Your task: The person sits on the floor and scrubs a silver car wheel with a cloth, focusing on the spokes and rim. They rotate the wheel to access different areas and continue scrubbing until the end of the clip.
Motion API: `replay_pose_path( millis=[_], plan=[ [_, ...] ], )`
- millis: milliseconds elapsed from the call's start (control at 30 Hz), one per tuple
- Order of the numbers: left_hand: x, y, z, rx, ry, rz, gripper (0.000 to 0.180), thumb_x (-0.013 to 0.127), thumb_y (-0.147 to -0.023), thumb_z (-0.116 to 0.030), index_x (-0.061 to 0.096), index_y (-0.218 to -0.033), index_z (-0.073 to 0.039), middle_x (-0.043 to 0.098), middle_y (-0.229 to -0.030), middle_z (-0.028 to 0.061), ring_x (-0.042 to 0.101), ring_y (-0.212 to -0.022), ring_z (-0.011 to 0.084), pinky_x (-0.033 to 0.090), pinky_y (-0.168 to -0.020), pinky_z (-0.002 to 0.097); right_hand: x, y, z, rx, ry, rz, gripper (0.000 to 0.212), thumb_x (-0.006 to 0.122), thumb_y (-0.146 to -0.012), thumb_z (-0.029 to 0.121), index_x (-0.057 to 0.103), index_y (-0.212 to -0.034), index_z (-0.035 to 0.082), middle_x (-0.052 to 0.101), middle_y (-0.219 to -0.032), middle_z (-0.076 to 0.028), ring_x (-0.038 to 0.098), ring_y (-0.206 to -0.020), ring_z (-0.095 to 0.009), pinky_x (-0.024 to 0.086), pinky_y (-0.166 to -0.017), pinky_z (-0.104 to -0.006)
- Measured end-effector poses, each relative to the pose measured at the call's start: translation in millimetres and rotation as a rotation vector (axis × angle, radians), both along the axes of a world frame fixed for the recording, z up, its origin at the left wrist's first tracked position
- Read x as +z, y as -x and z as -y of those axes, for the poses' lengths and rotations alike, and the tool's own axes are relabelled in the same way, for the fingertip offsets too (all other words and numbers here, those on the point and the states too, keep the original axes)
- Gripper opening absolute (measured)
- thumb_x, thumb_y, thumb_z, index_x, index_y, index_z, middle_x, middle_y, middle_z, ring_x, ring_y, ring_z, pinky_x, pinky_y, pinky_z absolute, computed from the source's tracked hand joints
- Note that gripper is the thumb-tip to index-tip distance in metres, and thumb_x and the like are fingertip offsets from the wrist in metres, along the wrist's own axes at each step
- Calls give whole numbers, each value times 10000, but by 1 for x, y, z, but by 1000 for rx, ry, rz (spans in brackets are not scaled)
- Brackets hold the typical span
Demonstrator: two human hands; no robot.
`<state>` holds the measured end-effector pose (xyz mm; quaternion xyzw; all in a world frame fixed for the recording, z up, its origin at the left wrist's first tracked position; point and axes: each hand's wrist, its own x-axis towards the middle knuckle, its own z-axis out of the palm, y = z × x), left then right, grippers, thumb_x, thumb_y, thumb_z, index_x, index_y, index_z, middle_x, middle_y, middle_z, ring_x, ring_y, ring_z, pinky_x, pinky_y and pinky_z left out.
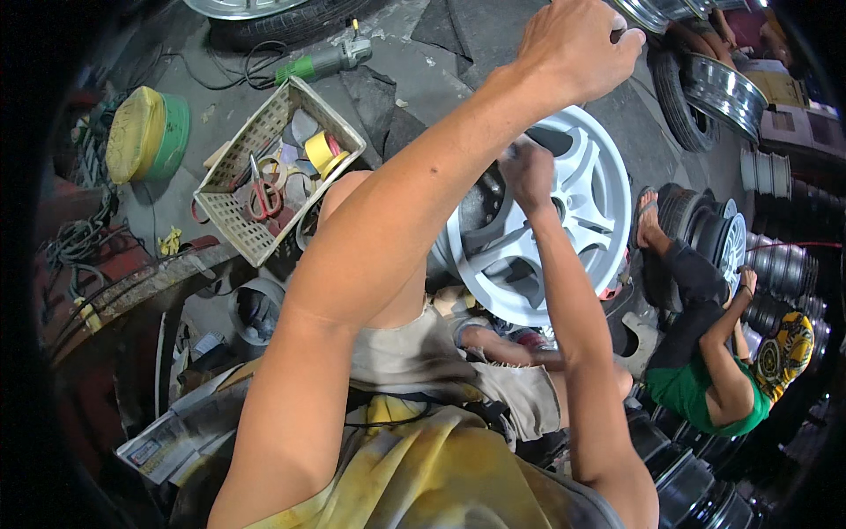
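Note:
A light grey-white spoked wheel rim (608, 167) lies tilted in front of my knees, with a dark disc showing between its spokes. My left hand (577, 53) is raised over the rim's far edge, its arm stretched across the view. Its fingers are curled in with the thumb near them; anything within them is hidden. Lower down, my right hand (530, 175) is above the rim's spokes, left of the hub. It is closed and slightly blurred, and I cannot make out what it grips.
On the left sits a cream plastic basket (256, 207) holding red-handled scissors (263, 194) and yellow tape (319, 152). Beyond it lies a green angle grinder (322, 63) with its cord. At right, a person in a green shirt (705, 397) handles another wheel (731, 251). Several rims and tyres surround them.

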<state>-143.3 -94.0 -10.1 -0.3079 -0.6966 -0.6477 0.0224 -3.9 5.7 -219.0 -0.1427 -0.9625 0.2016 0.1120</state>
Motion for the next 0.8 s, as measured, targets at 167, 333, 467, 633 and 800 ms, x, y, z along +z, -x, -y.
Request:
replay_pose_path(
  millis=[167,333,467,633,800],
  plan=[
    [-1,9,-1,7,14,7,369,604,-941,-303,701,-783,16,666,-787,280,663,-815,491,515,-725,547,7,-6,8,-358,116,93,420,753,-830,418,741,-907,5,706,-860,-277,692,-868,-466,546,-781,-495],
    [-1,-3,-12,-68,-25,2,363,614,-930,-297,700,-789,26,668,-793,283,662,-794,489,508,-709,555,-8,19,28,-510,87,92,398,759,-801,362,759,-980,7,727,-904,-267,708,-900,-453,552,-833,-502],
    [-6,9,-2,-9,-7,-32,357,619,-928,-293,705,-800,28,670,-796,281,663,-800,490,510,-717,553,5,10,47,-507,154,73,383,773,-771,341,773,-1000,34,736,-891,-247,716,-888,-439,555,-824,-502],
    [-3,9,5,-6,-61,-68,356,617,-930,-292,708,-799,26,665,-797,291,663,-820,491,510,-726,552,7,12,39,-598,109,86,323,781,-777,333,773,-917,42,733,-841,-235,718,-843,-438,563,-780,-496],
    [0,10,11,-28,-3,27,353,614,-938,-294,717,-800,15,668,-816,293,662,-829,495,511,-730,555,10,15,32,-544,137,54,348,793,-782,355,768,-920,36,735,-850,-236,717,-851,-446,558,-795,-500]
  ],
)
